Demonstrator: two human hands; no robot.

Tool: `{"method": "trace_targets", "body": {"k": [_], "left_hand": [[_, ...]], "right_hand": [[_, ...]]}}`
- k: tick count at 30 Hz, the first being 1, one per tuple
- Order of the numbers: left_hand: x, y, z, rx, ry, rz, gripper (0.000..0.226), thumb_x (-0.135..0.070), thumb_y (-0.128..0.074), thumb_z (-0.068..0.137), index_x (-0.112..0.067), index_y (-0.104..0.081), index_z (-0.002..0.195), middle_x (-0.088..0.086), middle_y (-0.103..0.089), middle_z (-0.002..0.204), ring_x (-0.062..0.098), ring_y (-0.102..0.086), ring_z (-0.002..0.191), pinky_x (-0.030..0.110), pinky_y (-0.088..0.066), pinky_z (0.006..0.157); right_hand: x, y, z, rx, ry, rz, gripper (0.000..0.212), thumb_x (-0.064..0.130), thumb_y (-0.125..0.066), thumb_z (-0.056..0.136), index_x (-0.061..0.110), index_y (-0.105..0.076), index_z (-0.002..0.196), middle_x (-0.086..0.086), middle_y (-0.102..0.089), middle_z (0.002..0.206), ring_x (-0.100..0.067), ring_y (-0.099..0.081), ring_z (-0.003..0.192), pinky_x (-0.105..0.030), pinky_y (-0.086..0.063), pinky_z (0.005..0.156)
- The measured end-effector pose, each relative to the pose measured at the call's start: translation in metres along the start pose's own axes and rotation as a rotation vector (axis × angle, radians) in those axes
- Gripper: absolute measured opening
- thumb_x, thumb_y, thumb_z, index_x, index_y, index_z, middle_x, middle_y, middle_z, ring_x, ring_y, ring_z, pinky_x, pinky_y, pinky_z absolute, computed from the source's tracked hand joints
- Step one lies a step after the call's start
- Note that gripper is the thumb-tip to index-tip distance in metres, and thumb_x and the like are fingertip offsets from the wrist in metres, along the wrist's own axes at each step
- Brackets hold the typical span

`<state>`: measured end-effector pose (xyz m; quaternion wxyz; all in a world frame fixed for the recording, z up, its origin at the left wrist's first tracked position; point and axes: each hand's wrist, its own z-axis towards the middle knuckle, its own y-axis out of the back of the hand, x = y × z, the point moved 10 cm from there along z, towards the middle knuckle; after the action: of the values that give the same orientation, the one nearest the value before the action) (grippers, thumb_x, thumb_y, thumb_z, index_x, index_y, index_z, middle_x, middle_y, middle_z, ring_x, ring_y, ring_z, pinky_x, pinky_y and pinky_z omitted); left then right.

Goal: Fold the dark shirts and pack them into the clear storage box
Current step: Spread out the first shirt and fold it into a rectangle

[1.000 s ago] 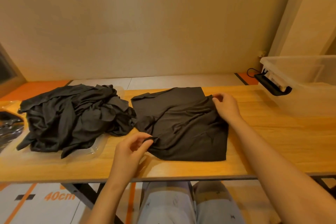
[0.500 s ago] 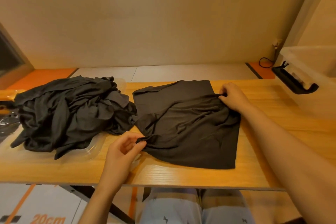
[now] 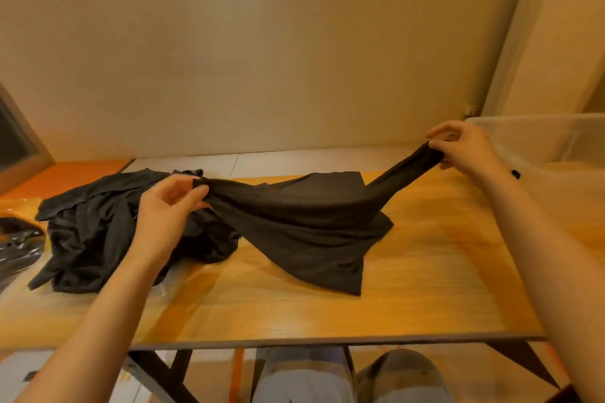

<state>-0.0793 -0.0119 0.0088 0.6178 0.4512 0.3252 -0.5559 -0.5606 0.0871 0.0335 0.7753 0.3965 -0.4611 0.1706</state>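
The wooden table (image 3: 409, 288) has one dark shirt (image 3: 311, 222) half lifted off it. The left hand (image 3: 167, 209) pinches one end with curled fingers, right by the pile of dark shirts (image 3: 91, 222). Farther back, the right hand (image 3: 465, 147) pinches the other end, near the clear box (image 3: 556, 141). I think both hands should pull evenly, then lay it flat to fold.

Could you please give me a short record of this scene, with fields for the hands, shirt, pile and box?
left hand: grips the shirt at its left end
right hand: pinches its right end, raised beside the box
shirt: stretched between both hands, lower part on the table
pile: crumpled dark shirts, table's left
box: clear, at the table's right end
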Motion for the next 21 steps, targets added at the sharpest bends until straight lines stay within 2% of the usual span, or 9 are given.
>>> {"method": "trace_targets", "body": {"k": [2, 3, 5, 7, 10, 14, 17, 19, 21], "left_hand": [[-0.010, 0.024, 0.018, -0.109, -0.033, 0.006, 0.013, -0.018, -0.065, 0.091, -0.010, -0.067, 0.101, 0.004, -0.070, 0.092, 0.018, -0.069, 0.085, 0.021, -0.056, 0.075], [-0.016, 0.037, 0.022, -0.161, -0.057, 0.017, 0.017, -0.018, -0.065, 0.091, -0.007, -0.066, 0.104, 0.006, -0.069, 0.093, 0.017, -0.068, 0.085, 0.016, -0.054, 0.071], [-0.027, 0.050, 0.020, -0.194, -0.115, 0.065, 0.015, -0.012, -0.064, 0.091, -0.005, -0.066, 0.104, 0.004, -0.067, 0.091, 0.012, -0.065, 0.082, 0.010, -0.051, 0.068], [-0.024, 0.044, 0.006, -0.102, -0.158, 0.154, 0.013, -0.002, -0.064, 0.089, -0.011, -0.068, 0.096, -0.002, -0.067, 0.091, 0.005, -0.064, 0.083, 0.008, -0.050, 0.072], [0.011, 0.020, -0.031, 0.121, -0.152, 0.315, 0.027, 0.005, -0.064, 0.085, -0.021, -0.069, 0.090, -0.008, -0.069, 0.092, 0.001, -0.065, 0.088, 0.016, -0.053, 0.078], [0.049, -0.003, -0.076, 0.297, -0.158, 0.490, 0.038, 0.005, -0.068, 0.082, -0.033, -0.068, 0.086, -0.014, -0.068, 0.090, -0.002, -0.063, 0.090, 0.010, -0.046, 0.076], [0.057, -0.011, -0.088, 0.387, -0.192, 0.564, 0.046, 0.003, -0.068, 0.083, -0.042, -0.065, 0.090, -0.019, -0.066, 0.097, -0.001, -0.060, 0.094, 0.017, -0.045, 0.081], [0.058, -0.012, -0.091, 0.419, -0.221, 0.602, 0.049, 0.003, -0.068, 0.082, -0.045, -0.065, 0.093, -0.020, -0.064, 0.098, -0.002, -0.059, 0.095, 0.019, -0.045, 0.083], [0.059, -0.013, -0.094, 0.446, -0.241, 0.627, 0.049, 0.004, -0.070, 0.081, -0.044, -0.066, 0.089, -0.021, -0.066, 0.091, -0.001, -0.061, 0.093, 0.019, -0.044, 0.083]], "right_hand": [[0.007, 0.021, -0.010, -0.015, -0.005, -0.010, 0.011, 0.010, -0.055, 0.096, 0.015, -0.065, 0.100, -0.007, -0.068, 0.093, -0.019, -0.069, 0.074, -0.035, -0.057, 0.066], [0.011, 0.028, -0.018, -0.015, -0.002, -0.022, 0.012, 0.009, -0.054, 0.096, 0.014, -0.065, 0.099, -0.007, -0.068, 0.090, -0.019, -0.069, 0.074, -0.036, -0.055, 0.068], [0.012, 0.035, -0.039, 0.007, 0.008, -0.070, 0.013, 0.009, -0.053, 0.097, 0.013, -0.065, 0.098, -0.004, -0.068, 0.085, -0.016, -0.068, 0.073, -0.030, -0.052, 0.064], [0.001, 0.029, -0.065, 0.038, 0.031, -0.147, 0.012, 0.009, -0.055, 0.096, 0.011, -0.066, 0.096, -0.003, -0.069, 0.081, -0.015, -0.068, 0.071, -0.027, -0.051, 0.060], [-0.044, 0.011, -0.107, 0.088, 0.039, -0.374, 0.013, 0.013, -0.057, 0.094, 0.017, -0.069, 0.094, 0.001, -0.070, 0.075, -0.009, -0.064, 0.070, -0.028, -0.047, 0.060], [-0.093, -0.004, -0.151, 0.117, 0.079, -0.695, 0.012, 0.019, -0.060, 0.092, 0.028, -0.065, 0.097, 0.003, -0.062, 0.109, -0.013, -0.056, 0.095, -0.030, -0.049, 0.072], [-0.085, -0.014, -0.171, 0.085, 0.312, -0.781, 0.023, 0.021, -0.064, 0.089, 0.020, -0.068, 0.111, -0.003, -0.055, 0.131, -0.022, -0.049, 0.122, -0.036, -0.045, 0.093], [-0.079, -0.029, -0.186, 0.213, 0.429, -0.741, 0.038, 0.033, -0.056, 0.094, 0.022, -0.059, 0.130, 0.007, -0.041, 0.147, -0.012, -0.034, 0.137, -0.031, -0.028, 0.109], [-0.090, -0.038, -0.198, 0.368, 0.378, -0.725, 0.056, 0.058, -0.036, 0.094, 0.033, -0.035, 0.144, 0.022, -0.020, 0.147, 0.006, -0.014, 0.137, -0.016, -0.005, 0.112]]}}
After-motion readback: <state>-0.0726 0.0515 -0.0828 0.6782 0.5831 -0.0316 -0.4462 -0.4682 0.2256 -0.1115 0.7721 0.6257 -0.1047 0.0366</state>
